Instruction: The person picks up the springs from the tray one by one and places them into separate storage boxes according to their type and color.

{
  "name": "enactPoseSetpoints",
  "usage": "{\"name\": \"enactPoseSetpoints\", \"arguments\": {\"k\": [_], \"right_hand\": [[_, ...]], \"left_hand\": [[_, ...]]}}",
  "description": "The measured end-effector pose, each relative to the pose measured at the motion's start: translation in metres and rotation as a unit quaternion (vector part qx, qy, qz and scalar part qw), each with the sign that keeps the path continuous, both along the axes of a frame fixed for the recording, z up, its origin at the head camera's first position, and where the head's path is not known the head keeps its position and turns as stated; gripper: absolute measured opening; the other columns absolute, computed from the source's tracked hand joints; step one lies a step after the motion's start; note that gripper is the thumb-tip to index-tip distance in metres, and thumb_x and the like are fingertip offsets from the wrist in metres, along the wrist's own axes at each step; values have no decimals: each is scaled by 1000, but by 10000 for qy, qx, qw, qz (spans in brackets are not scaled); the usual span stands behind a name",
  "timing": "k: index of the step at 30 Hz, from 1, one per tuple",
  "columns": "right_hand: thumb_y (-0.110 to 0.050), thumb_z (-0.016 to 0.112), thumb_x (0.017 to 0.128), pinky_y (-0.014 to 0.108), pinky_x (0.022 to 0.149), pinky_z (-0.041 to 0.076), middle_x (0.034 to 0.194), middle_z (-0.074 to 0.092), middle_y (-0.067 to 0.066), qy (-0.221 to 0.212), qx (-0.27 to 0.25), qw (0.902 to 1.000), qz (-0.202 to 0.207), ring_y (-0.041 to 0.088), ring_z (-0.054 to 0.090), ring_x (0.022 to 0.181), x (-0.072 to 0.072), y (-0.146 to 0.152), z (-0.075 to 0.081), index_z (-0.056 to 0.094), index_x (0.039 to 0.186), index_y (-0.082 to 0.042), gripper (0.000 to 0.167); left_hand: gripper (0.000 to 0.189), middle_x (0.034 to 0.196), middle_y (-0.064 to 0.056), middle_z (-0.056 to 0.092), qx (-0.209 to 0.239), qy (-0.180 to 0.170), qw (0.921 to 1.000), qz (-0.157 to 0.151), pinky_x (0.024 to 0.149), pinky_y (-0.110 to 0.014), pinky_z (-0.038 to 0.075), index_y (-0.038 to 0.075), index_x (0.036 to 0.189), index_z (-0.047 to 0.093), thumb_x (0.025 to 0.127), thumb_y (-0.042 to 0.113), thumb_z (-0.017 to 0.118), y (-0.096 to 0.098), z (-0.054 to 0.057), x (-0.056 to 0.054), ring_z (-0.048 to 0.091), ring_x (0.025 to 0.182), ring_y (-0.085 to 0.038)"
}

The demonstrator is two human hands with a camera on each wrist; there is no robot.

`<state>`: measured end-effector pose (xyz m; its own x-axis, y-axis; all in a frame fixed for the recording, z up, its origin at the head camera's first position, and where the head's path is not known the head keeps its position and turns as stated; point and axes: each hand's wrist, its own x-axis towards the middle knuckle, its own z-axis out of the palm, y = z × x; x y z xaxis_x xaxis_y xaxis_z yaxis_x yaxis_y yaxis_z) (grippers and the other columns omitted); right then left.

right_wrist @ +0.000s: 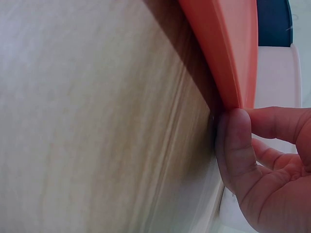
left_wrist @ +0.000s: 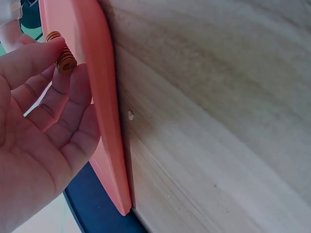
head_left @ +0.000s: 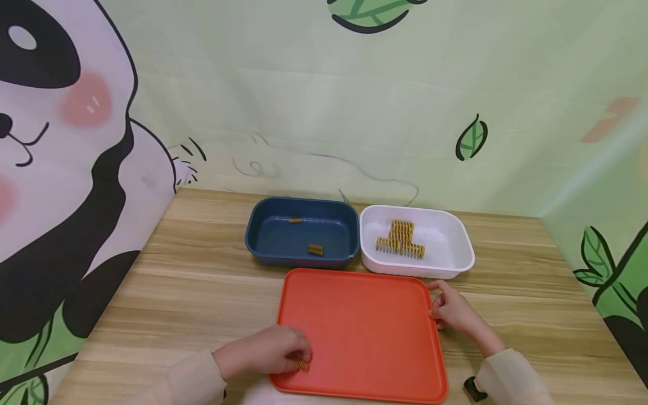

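My left hand [head_left: 277,350] is over the near left part of the red tray [head_left: 364,337]. Between thumb and fingers it pinches a small copper-coloured coil spring [left_wrist: 66,60], whose open end shows in the left wrist view. At the tray's right side, near the far corner, my right hand [head_left: 453,308] pinches the rim. In the right wrist view, thumb and fingertips [right_wrist: 239,121] meet on either side of the tray edge [right_wrist: 226,58].
Behind the tray stands a dark blue bin [head_left: 263,253] with several small springs [head_left: 316,250]. Touching its right side is a white bin [head_left: 450,261] holding several larger golden springs [head_left: 401,232]. A printed cloth backdrop [head_left: 293,101] rises behind the wooden table [head_left: 202,270].
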<state>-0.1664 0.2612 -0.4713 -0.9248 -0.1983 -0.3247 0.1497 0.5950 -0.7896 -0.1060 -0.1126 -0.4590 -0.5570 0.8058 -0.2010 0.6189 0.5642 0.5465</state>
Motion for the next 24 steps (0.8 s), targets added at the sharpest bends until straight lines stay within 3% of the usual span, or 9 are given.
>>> {"name": "enactPoseSetpoints", "arguments": {"k": [10, 17, 24], "right_hand": [[12, 50, 73, 28, 45, 46, 66, 45, 7, 5, 18, 10000, -25, 14, 46, 48, -1, 0, -1, 33, 120, 6, 50], [12, 50, 72, 28, 44, 46, 65, 46, 7, 33, 29, 10000, -28, 14, 47, 47, -1, 1, -1, 34, 120, 6, 51], [12, 51, 73, 28, 44, 46, 65, 46, 7, 2, -32, 10000, -41, 14, 46, 47, 0, 0, 0, 33, 120, 6, 51]], "left_hand": [[11, 79, 13, 54, 242, -467, 9982, 299, 67, -15, 42, 17, 87, 64, 78, 11, 63, 0, 8, -10, 45, 71, 0], [11, 79, 9, 56, 528, 59, 9983, 246, 66, -14, 41, 14, 84, 65, 76, 8, 64, 1, 15, -16, 47, 71, 0], [8, 76, 8, 55, 599, 351, 9970, 343, 64, -14, 40, 13, 84, 64, 76, 10, 64, 2, 20, -22, 45, 68, -1]]}}
